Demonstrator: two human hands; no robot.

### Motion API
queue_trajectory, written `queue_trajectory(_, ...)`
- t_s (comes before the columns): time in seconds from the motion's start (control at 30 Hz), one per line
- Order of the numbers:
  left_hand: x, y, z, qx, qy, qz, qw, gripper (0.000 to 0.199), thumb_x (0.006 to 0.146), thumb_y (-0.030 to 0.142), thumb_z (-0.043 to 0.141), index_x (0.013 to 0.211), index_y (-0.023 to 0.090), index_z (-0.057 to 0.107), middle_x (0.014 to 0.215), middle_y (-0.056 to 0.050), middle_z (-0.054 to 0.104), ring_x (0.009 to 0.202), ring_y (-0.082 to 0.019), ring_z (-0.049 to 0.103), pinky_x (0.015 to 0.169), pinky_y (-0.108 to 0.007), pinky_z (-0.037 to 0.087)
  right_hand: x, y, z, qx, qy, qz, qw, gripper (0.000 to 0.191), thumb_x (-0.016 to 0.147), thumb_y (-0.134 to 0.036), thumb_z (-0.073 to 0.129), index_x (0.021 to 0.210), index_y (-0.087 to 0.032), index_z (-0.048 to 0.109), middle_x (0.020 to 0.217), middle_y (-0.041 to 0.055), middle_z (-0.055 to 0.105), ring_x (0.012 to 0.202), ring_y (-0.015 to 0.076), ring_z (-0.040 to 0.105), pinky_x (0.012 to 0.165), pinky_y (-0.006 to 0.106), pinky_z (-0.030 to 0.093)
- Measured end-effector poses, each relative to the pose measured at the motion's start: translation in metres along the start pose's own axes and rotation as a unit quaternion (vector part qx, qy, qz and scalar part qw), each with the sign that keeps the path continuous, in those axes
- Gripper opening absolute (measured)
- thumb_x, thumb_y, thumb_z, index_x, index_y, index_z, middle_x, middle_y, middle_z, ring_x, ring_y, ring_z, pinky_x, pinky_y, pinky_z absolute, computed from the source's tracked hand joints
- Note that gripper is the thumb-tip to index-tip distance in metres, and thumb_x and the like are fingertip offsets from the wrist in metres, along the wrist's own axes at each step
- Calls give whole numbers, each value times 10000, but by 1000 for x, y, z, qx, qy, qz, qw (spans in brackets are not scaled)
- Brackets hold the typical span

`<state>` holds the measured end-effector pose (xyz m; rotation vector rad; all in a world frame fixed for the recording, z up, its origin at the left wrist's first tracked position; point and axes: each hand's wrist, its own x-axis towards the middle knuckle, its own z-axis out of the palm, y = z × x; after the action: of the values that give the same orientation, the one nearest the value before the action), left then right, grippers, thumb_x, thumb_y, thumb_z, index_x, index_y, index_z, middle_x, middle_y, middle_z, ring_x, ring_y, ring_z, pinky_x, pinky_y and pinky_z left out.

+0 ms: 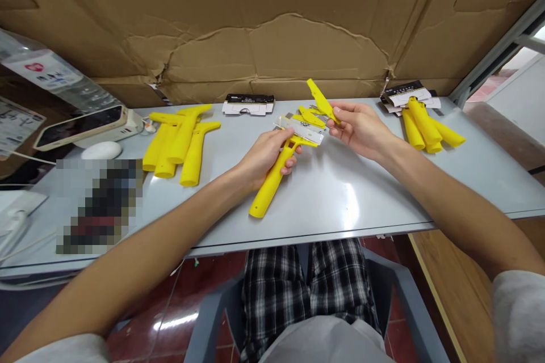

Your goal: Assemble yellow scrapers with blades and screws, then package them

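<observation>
My left hand (272,160) is closed around a yellow scraper handle (269,193), its round end angled toward me. A flat silvery blade (303,129) lies across the handle's head, with my thumb pressed on it. Pinched in my right hand (360,127) is a flat, tapered yellow plastic plate (320,100), raised just right of the blade. Behind the blade, another yellow plate (311,116) lies on the table with small metal screws or nuts (307,123) around it, partly hidden by the blade and my hands.
Several yellow handles (191,153) stand at left; more yellow handles (426,127) lean at right against black-and-white boxes (411,95). Another small box (248,104) sits at the back by the cardboard wall (281,51). A phone (80,127), white mouse (101,150) and plastic bottle (55,74) occupy the left.
</observation>
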<state>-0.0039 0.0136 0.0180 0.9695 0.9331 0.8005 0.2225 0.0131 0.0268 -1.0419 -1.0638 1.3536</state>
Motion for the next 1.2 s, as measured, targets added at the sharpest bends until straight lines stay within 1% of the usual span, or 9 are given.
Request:
queue_trajectory(0.23,-10,11,5,69,7,-18,997,304,1100,359,563,865,174,613,671,-25,630,406,-102,507,316,-200,364,-5,0,7,15,-57,33,998,52,902,-144,652,904,-186,622,808,28,608,629,123,544,522,248,425)
queue_trajectory(0.37,-12,11,7,95,7,-11,995,333,1094,354,572,818,171,607,654,-35,623,398,-107,507,307,-208,366,-11,6,14,-4,-55,50,997,275,973,-425,695,837,-215,579,675,-51,340,555,106,294,489,247,306)
queue_trajectory(0.5,-14,10,7,114,3,2,994,368,1090,351,570,773,168,609,642,-43,610,395,-111,507,310,-212,368,-18,11,21,-61,-98,35,993,471,883,-643,827,850,-233,597,693,-62,285,580,110,247,502,255,284)
queue_trajectory(0.63,-15,10,7,121,7,14,993,371,1088,356,569,771,168,610,642,-48,614,394,-114,511,314,-214,370,-18,9,20,-64,-82,19,994,521,931,-728,705,834,-222,624,719,-30,367,598,120,298,498,270,299)
queue_trajectory(0.7,-14,9,7,119,13,19,993,363,1086,355,570,776,169,607,645,-45,614,393,-110,507,318,-211,371,-15,7,16,-74,-62,-8,995,492,954,-686,680,819,-214,640,749,-1,463,623,128,369,509,279,336)
queue_trajectory(0.8,-13,8,10,104,28,22,994,335,1083,347,567,798,175,601,657,-33,612,400,-103,505,331,-206,386,-11,7,12,-141,-31,-94,985,370,912,-554,792,836,-207,689,850,38,641,728,148,537,596,295,443)
queue_trajectory(0.9,-12,6,13,92,44,24,995,306,1083,335,555,821,182,593,658,-27,614,407,-106,507,336,-210,391,-12,10,14,-206,-5,-171,963,353,874,-545,861,916,-207,767,976,69,764,893,200,680,747,344,535)
queue_trajectory(1.1,-12,4,17,70,62,24,995,241,1081,331,549,898,179,595,681,-23,625,424,-106,510,354,-208,392,-21,10,23,-255,87,-224,937,334,867,-516,883,938,-199,804,962,86,801,877,212,717,704,345,516)
queue_trajectory(1.2,-10,3,15,49,58,23,997,205,1062,319,559,925,173,604,694,-18,616,430,-106,504,356,-212,385,-18,9,20,-236,97,-231,939,301,891,-489,872,931,-204,784,943,74,783,864,193,703,686,334,509)
